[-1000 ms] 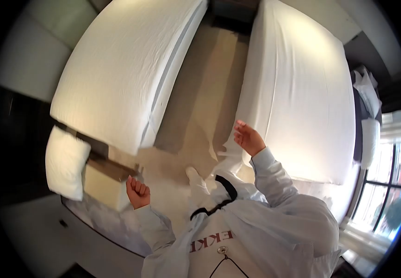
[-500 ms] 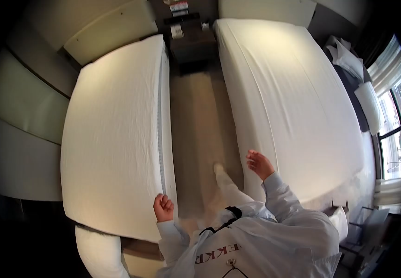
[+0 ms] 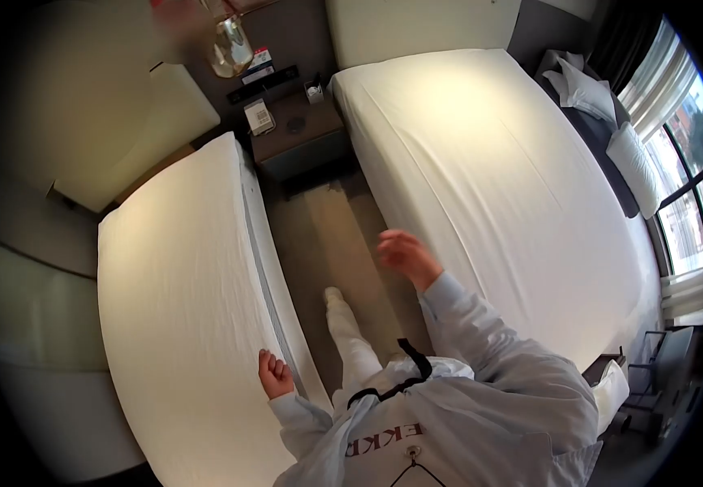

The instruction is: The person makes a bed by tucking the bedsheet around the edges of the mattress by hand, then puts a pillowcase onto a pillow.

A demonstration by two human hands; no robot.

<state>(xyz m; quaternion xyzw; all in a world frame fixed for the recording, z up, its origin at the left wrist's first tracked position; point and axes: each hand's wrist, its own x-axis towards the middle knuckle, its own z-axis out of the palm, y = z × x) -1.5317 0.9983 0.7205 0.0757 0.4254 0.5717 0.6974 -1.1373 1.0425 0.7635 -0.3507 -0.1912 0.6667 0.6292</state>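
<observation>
My left hand hangs over the right edge of the left bed, its fingers curled in and nothing visible in them. Above the floor between the beds, my right hand is raised near the side of the right bed. Its fingers are loosely bent, a little blurred, and no object shows in them. Both beds have smooth white covers, with faint creases running along the right one. Neither hand appears to touch a bed.
A nightstand with a phone stands between the headboards, and a lamp hangs above it. White pillows lie by the window. A chair is at lower right. Carpet runs between the beds.
The view has turned left and tilted up, bringing more of the nightstand and the lamp into sight. My right hand has swung up and left from the right bed to over the aisle.
</observation>
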